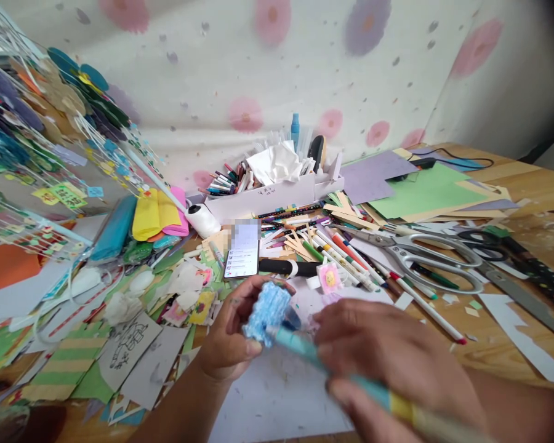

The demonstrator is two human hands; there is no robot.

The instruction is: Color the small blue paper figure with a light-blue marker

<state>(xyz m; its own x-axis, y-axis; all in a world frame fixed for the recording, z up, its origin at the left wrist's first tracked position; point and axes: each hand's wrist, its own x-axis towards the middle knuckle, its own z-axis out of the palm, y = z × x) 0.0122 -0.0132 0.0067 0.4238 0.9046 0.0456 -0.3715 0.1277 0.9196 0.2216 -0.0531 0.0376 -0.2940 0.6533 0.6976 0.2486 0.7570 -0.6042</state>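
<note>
My left hand (233, 335) is closed around a small light-blue block with a bumpy, textured surface (268, 309), held over the white paper (277, 394) in front of me. In my right hand (373, 357) lies a marker pen (305, 347) with a light-blue front and a yellow band further back. The pen's tip meets the lower right edge of the blue block, or is very close to it. Motion blurs the right hand and the rear of the pen. Just beyond the hands sits a small pink paper piece with a yellow centre (329, 278).
A phone (241, 249) lies behind my left hand. Large scissors (425, 252) and several markers (346, 258) spread to the right. Paper scraps (138, 344) cover the left side. A white box of pens (263, 197) stands at the back, beside a thread spool (203, 220).
</note>
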